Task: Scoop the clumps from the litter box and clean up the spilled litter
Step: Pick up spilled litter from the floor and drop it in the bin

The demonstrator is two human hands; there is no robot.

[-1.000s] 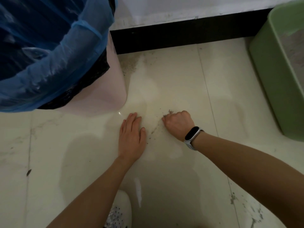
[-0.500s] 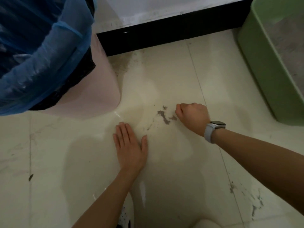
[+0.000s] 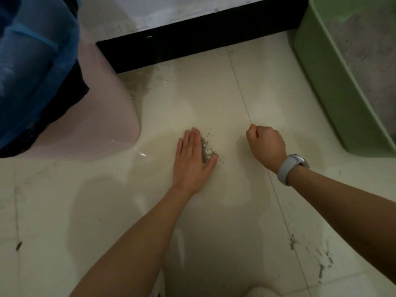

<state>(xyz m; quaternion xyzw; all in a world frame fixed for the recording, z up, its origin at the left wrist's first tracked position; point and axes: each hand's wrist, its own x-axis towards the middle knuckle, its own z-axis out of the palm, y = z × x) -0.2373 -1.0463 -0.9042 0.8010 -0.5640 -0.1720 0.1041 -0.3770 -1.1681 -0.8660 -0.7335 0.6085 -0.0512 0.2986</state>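
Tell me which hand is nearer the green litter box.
Right. The right hand, fisted, is just left of the litter box; the left hand lies flat farther left, beside the litter pile.

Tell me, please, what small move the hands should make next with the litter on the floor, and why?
Probably sweep the fisted right hand leftward toward the flat left hand: the litter pile lies against that hand's thumb side, so closing in could trap it for lifting.
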